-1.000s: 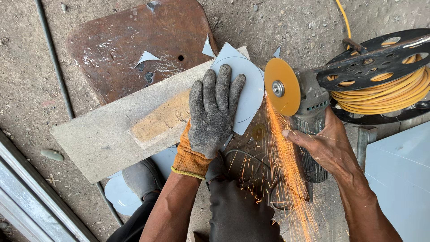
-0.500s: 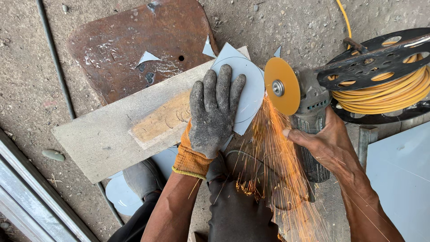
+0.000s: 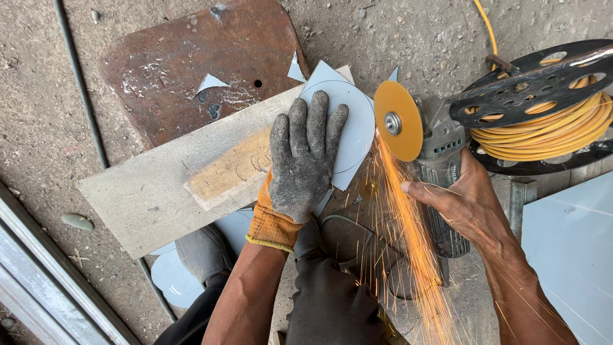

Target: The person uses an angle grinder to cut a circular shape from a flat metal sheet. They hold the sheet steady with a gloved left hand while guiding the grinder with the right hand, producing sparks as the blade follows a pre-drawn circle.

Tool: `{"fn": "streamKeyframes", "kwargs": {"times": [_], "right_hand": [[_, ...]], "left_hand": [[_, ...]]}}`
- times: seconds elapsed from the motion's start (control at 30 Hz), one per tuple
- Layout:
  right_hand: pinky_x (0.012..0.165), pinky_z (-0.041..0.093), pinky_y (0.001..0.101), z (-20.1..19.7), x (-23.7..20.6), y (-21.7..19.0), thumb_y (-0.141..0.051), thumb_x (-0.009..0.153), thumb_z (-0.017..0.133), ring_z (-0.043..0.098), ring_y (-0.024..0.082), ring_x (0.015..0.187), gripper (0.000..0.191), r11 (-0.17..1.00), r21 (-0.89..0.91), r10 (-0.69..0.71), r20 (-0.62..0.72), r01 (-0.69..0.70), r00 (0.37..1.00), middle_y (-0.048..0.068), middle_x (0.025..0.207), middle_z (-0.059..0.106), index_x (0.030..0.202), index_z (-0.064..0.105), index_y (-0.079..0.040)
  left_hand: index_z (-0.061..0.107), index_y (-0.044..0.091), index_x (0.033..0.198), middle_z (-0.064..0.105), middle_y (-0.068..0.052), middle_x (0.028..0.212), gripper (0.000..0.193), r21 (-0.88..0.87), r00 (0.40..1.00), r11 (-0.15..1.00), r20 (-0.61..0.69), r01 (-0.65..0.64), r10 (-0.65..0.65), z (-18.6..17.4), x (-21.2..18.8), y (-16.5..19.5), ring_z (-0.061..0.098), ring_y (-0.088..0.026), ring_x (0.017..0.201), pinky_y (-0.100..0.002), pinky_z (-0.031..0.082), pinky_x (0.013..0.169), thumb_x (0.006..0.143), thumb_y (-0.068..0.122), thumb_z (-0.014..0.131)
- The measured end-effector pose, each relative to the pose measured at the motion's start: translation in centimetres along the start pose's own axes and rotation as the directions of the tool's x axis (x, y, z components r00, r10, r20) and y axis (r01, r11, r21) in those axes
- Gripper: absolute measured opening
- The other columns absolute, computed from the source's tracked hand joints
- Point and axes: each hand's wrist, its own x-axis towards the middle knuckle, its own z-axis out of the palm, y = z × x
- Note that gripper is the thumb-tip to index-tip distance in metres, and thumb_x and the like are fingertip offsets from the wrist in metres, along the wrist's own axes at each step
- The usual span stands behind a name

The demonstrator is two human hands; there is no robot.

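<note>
Head view, looking down: the left hand (image 3: 305, 160), in a grey work glove with an orange cuff, lies flat with fingers spread on a thin pale blue sheet-metal piece (image 3: 348, 121) marked with a circle, pressing it onto a grey wooden plank (image 3: 150, 191) laid across the concrete floor (image 3: 38, 128). The bare right hand (image 3: 463, 204) is wrapped tightly round the body of an angle grinder (image 3: 440, 160); its yellow cutting disc (image 3: 397, 120) meets the sheet's right edge, and orange sparks (image 3: 408, 243) stream toward the near side. The sheet looks light, stiff and sharp-edged, likely to chatter unless pinned flat close to the cut. A rusty steel plate (image 3: 191, 64) lies far left; a reel of yellow cable (image 3: 543, 121) sits far right
</note>
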Motion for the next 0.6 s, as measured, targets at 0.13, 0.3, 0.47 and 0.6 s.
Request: {"fn": "streamKeyframes", "kwargs": {"times": [0.13, 0.3, 0.47, 0.6], "right_hand": [[0.104, 0.052, 0.0459, 0.2, -0.2, -0.7, -0.027, 0.065, 0.083, 0.065, 0.027, 0.114, 0.085, 0.998, 0.065, -0.025, 0.012, 0.024, 1.0, 0.018, 0.121, 0.068, 0.139, 0.052, 0.001], [0.104, 0.05, 0.0454, -0.3, -0.4, -1.6, -0.022, 0.067, 0.084, 0.063, 0.025, 0.117, 0.085, 0.991, 0.077, -0.104, -0.026, 0.106, 0.994, 0.013, 0.124, 0.066, 0.142, 0.05, -0.002], [0.102, 0.057, 0.047, -0.6, -1.0, -1.9, -0.023, 0.066, 0.081, 0.067, 0.026, 0.111, 0.083, 0.992, 0.124, -0.003, -0.002, 0.003, 1.0, 0.017, 0.12, 0.066, 0.141, 0.052, -0.003], [0.109, 0.048, 0.0457, -0.1, -0.7, -1.9, -0.02, 0.066, 0.082, 0.06, 0.025, 0.126, 0.09, 0.993, 0.066, -0.097, -0.005, 0.098, 0.995, 0.014, 0.133, 0.062, 0.147, 0.046, -0.003]], "left_hand": [[0.047, 0.01, 0.159, 0.046, -0.022, 0.157, 0.055, -0.004, 1.0, 1.0, 0.012, -0.009, 0.009, 0.2, -0.1, 0.0, 0.048, -0.041, 0.142, -0.055, 0.038, 0.118, 0.104, 0.021, 0.053], [0.047, 0.011, 0.158, 0.047, -0.021, 0.157, 0.055, 0.085, 0.999, 0.996, -0.039, -0.01, 0.013, 0.0, 0.2, -0.1, 0.049, -0.04, 0.141, -0.055, 0.039, 0.118, 0.105, 0.02, 0.053], [0.048, 0.011, 0.158, 0.047, -0.021, 0.157, 0.058, 0.08, 0.999, 0.996, 0.009, -0.031, 0.031, -0.3, -0.1, -0.1, 0.05, -0.04, 0.14, -0.055, 0.039, 0.117, 0.101, 0.02, 0.053], [0.049, 0.011, 0.158, 0.047, -0.022, 0.157, 0.056, 0.024, 1.0, 1.0, -0.009, -0.011, 0.011, 0.1, 0.0, 0.0, 0.05, -0.04, 0.14, -0.055, 0.039, 0.117, 0.103, 0.02, 0.053]]}}
